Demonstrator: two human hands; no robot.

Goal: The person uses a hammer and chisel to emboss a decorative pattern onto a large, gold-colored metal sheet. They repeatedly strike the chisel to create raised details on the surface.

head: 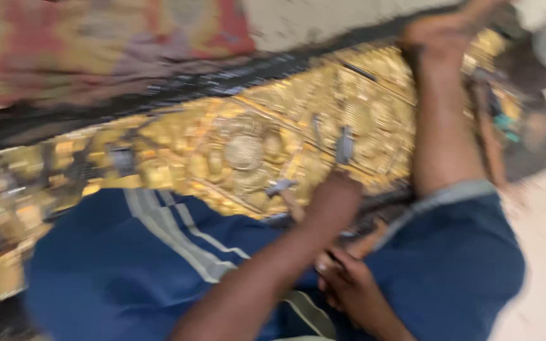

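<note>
Hammer in right hand grip, fist over gold embossed panel; left hand grip unclear, blurred.

The blurred head view looks down on a long embossed golden metal panel lying slantwise across the frame, its far edge against a dark strip with a red and yellow patterned cloth beyond. One hand grips a small hammer whose grey head rests on the panel's near edge, while another hand sits just below it, fingers curled on a thin tool too blurred to name. A forearm in a blue sleeve reaches over the panel's right end, above blue trousers with pale stripes.
</note>
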